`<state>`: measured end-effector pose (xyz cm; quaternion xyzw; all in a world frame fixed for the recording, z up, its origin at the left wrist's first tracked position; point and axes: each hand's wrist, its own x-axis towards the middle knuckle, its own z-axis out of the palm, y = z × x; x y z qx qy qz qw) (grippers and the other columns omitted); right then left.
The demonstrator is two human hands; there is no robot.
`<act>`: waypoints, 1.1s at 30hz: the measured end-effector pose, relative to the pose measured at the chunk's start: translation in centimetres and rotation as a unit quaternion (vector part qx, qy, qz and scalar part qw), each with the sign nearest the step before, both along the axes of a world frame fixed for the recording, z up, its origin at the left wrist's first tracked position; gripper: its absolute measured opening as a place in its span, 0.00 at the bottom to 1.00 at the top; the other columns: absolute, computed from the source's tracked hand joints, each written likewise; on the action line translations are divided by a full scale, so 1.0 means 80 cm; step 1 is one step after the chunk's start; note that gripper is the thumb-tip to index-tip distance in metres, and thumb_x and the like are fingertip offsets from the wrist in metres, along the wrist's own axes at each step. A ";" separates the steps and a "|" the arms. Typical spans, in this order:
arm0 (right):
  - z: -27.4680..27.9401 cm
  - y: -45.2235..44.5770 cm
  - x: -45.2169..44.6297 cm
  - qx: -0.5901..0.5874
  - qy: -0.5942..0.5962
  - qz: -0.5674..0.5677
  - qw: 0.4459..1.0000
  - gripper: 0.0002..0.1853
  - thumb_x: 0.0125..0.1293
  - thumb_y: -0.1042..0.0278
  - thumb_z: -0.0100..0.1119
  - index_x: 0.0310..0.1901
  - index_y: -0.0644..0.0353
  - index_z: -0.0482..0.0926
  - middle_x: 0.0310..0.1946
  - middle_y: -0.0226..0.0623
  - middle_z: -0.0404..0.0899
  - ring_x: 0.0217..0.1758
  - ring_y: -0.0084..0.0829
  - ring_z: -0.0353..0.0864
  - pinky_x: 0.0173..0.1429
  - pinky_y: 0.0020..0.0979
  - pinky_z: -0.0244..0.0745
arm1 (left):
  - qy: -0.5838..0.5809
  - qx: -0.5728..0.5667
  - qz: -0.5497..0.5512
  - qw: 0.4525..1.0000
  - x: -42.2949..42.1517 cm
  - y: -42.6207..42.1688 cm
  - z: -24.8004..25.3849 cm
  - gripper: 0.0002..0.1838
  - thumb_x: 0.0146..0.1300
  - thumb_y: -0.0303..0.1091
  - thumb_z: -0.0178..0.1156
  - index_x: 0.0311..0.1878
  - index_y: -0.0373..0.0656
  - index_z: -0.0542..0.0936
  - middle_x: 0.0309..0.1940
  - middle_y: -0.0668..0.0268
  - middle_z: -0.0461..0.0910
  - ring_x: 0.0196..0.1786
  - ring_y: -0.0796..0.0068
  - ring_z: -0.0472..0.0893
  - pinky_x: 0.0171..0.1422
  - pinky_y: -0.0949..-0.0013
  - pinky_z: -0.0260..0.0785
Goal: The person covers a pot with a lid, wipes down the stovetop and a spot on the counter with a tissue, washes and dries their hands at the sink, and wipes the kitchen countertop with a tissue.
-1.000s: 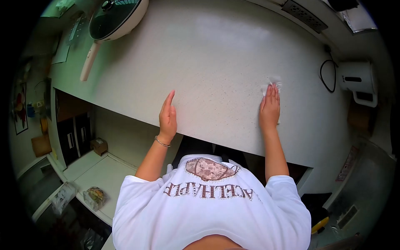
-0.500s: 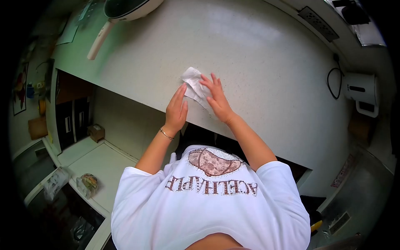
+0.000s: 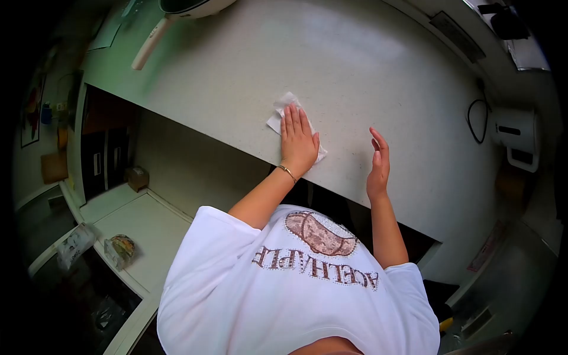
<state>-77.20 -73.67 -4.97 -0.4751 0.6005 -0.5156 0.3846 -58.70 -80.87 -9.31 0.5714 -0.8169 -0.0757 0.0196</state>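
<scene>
My left hand (image 3: 299, 144) lies flat on a crumpled white tissue (image 3: 287, 99), its fingers stretched out and pressing it to the pale countertop (image 3: 236, 77). The tissue sticks out past the fingertips and beside the palm; its middle is hidden under the hand. Off to the right, my right hand (image 3: 378, 168) is held near the counter's front edge, turned side-on with its fingers extended and nothing in it. Small dark specks dot the counter surface around both hands.
A pan with a cream handle (image 3: 152, 42) stands at the back left of the counter. On the right are a white electric kettle (image 3: 515, 136) with a black cord (image 3: 469, 118) and a power strip (image 3: 457, 36). Bagged items (image 3: 121, 251) lie on a lower ledge at left.
My left hand has moved right and come down flat over the tissue. My right hand has left the tissue and moved right. The tissue now lies slightly further right and more spread.
</scene>
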 end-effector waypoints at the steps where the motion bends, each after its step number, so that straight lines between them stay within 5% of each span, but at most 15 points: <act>1: -0.001 -0.003 -0.001 0.001 0.016 -0.009 1.000 0.22 0.69 0.62 0.35 0.61 0.61 0.66 0.63 0.42 0.64 0.69 0.37 0.59 0.73 0.38 0.49 | 0.001 -0.002 0.005 1.000 0.004 0.012 0.000 0.38 0.65 0.47 0.46 0.67 0.24 0.52 0.70 0.38 0.43 0.75 0.45 0.41 0.76 0.52 0.32; 7: -0.006 -0.028 0.001 0.005 0.064 0.056 0.996 0.21 0.70 0.61 0.37 0.60 0.61 0.67 0.63 0.43 0.65 0.68 0.39 0.60 0.71 0.37 0.51 | -0.022 0.058 -0.078 0.995 0.062 0.006 -0.003 0.36 0.68 0.45 0.43 0.68 0.24 0.50 0.72 0.43 0.45 0.75 0.52 0.45 0.76 0.58 0.37; 9: 0.003 -0.030 -0.002 0.010 0.092 0.065 0.994 0.21 0.71 0.61 0.37 0.60 0.61 0.67 0.63 0.43 0.64 0.68 0.40 0.60 0.71 0.37 0.51 | -0.026 -0.041 0.092 0.995 0.142 -0.071 -0.020 0.35 0.68 0.44 0.42 0.68 0.24 0.51 0.71 0.44 0.46 0.75 0.54 0.46 0.76 0.59 0.38; 14: 0.007 -0.001 -0.037 0.034 0.174 0.067 0.982 0.22 0.71 0.58 0.37 0.61 0.61 0.67 0.64 0.44 0.64 0.69 0.40 0.59 0.71 0.38 0.52 | -0.039 -0.081 0.182 0.979 0.186 -0.149 -0.040 0.33 0.67 0.40 0.41 0.68 0.25 0.51 0.71 0.45 0.47 0.75 0.53 0.45 0.77 0.58 0.37; 18: -0.001 0.023 -0.055 0.064 0.133 -0.006 0.989 0.23 0.71 0.56 0.37 0.61 0.61 0.66 0.64 0.44 0.63 0.69 0.42 0.59 0.71 0.39 0.52 | 0.036 -0.038 -0.045 0.998 0.050 -0.085 -0.012 0.33 0.65 0.37 0.44 0.68 0.26 0.51 0.71 0.47 0.50 0.74 0.54 0.48 0.76 0.57 0.39; 21: 0.004 0.034 -0.063 0.068 0.160 -0.029 0.984 0.24 0.72 0.55 0.36 0.61 0.61 0.66 0.64 0.44 0.63 0.69 0.42 0.60 0.71 0.39 0.52 | 0.173 0.070 -0.340 0.922 -0.101 0.028 -0.008 0.33 0.64 0.41 0.45 0.67 0.27 0.57 0.71 0.48 0.51 0.74 0.56 0.50 0.76 0.58 0.40; 26: 0.024 0.051 -0.088 0.058 0.235 -0.079 0.967 0.24 0.72 0.55 0.36 0.62 0.61 0.65 0.65 0.44 0.62 0.69 0.42 0.59 0.71 0.39 0.51 | 0.135 0.040 -0.431 0.891 -0.149 0.013 -0.016 0.33 0.65 0.42 0.43 0.68 0.30 0.56 0.72 0.51 0.50 0.75 0.60 0.49 0.75 0.60 0.40; 29: 0.021 0.080 -0.110 0.102 0.257 -0.106 0.955 0.24 0.72 0.55 0.36 0.62 0.61 0.65 0.65 0.44 0.62 0.69 0.43 0.58 0.71 0.39 0.50 | -0.035 0.009 -0.277 0.960 -0.145 -0.118 -0.009 0.32 0.70 0.42 0.36 0.70 0.29 0.49 0.73 0.51 0.45 0.75 0.61 0.48 0.77 0.62 0.39; 31: 0.025 0.100 -0.117 0.137 0.263 -0.128 0.946 0.23 0.72 0.58 0.37 0.62 0.62 0.64 0.65 0.44 0.61 0.69 0.43 0.58 0.72 0.39 0.50 | -0.042 -0.136 -0.132 0.981 -0.096 -0.225 -0.030 0.30 0.69 0.40 0.37 0.67 0.25 0.56 0.70 0.46 0.52 0.74 0.59 0.52 0.76 0.63 0.41; 33: 0.027 0.124 -0.120 0.146 0.262 -0.153 0.942 0.23 0.71 0.59 0.37 0.62 0.63 0.64 0.65 0.44 0.61 0.69 0.43 0.58 0.72 0.40 0.50 | -0.046 -0.145 -0.016 0.988 -0.011 -0.294 -0.047 0.30 0.69 0.40 0.37 0.66 0.23 0.56 0.69 0.45 0.53 0.74 0.59 0.50 0.77 0.64 0.38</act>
